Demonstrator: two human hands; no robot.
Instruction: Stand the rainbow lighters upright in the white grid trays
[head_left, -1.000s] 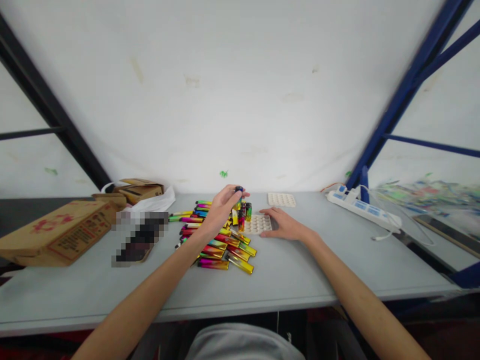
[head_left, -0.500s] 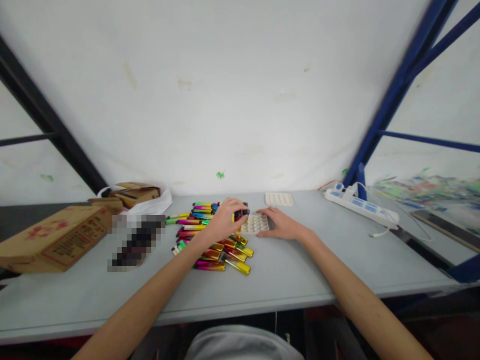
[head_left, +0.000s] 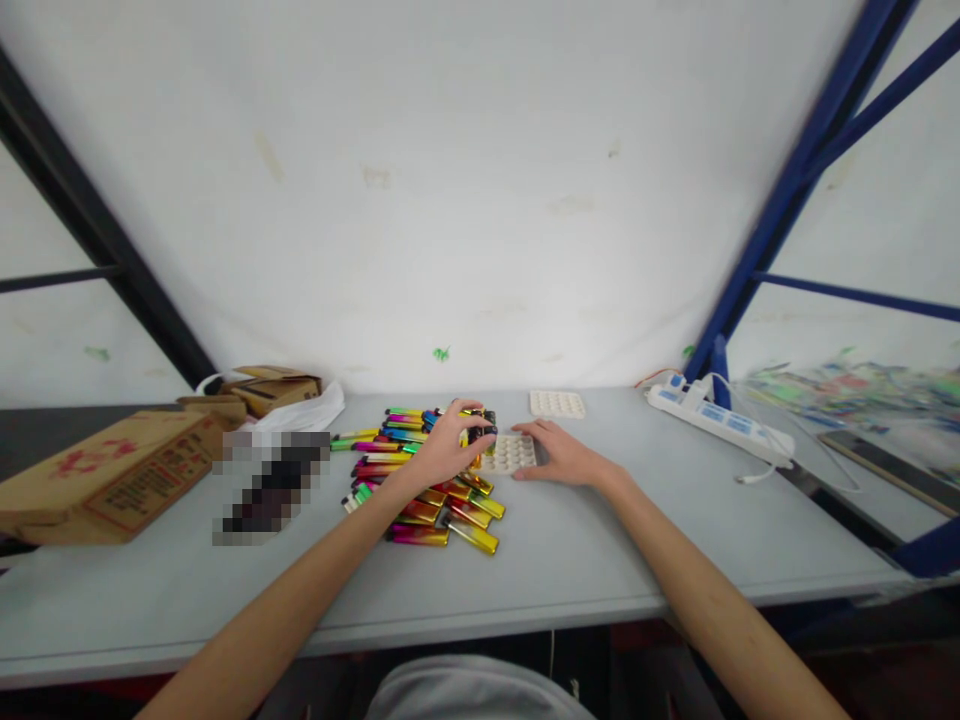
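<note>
My left hand (head_left: 446, 445) curls its thumb and fingers around a few dark-topped lighters (head_left: 484, 433) at the left end of a white knobbed tray (head_left: 514, 452). How many it grips is hard to make out. On the tray's right end, my right hand (head_left: 562, 453) holds the edge between thumb and fingers. Left of the tray and partly under my left forearm spreads a pile of shiny coloured lighters (head_left: 474, 535), yellow, red, pink, green and blue. A second white knobbed tray (head_left: 557, 404) lies farther back, near the wall.
A cardboard box (head_left: 112, 475) and a smaller opened carton (head_left: 274, 388) sit at the left, beside a white plastic bag (head_left: 307, 408). Near them is a blurred-out dark object (head_left: 270, 490). A power strip (head_left: 720, 420) with cables lies at the right, by a blue metal frame (head_left: 780, 210).
Both hands keep nearly the same places and grips. The left fingers have shifted slightly around the lighters, and the view has moved a little.
</note>
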